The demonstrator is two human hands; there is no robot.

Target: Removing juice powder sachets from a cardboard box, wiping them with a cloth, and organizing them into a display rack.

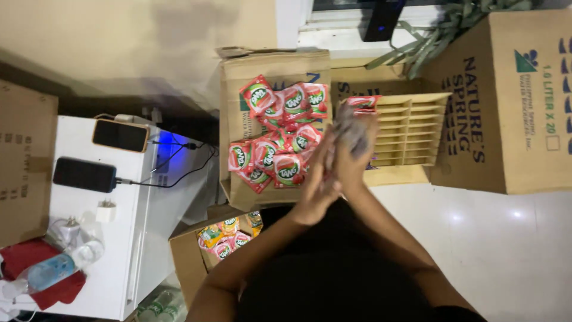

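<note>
A tall brown cardboard carton with blue print (506, 101) stands at the right on the pale tiled floor (494, 238). Left of it lies a flattened brown cardboard sheet (238, 83) covered by a heap of small red drink-powder sachets with green round marks (280, 134). Between the sheet and the carton sits a tan cardboard divider grid of narrow slots (414, 128), with one red sachet lying on its top left corner.

At the left, a white surface (134, 238) carries two dark phones on charging cables, one in an orange-edged case (121, 135) and one plain black (84, 175), plus a clear plastic bottle (56, 268) lying over a red cloth (36, 256). Below the sheet, a smaller open brown box (190, 256) holds more sachets in orange and red.

The person's left hand (319, 185) and right hand (351, 152) are raised in front of the divider's left edge, palms pressed together. They squeeze a blurred thin stack of sachets (351, 128) between them, its top just below the sachet on the divider's corner.
</note>
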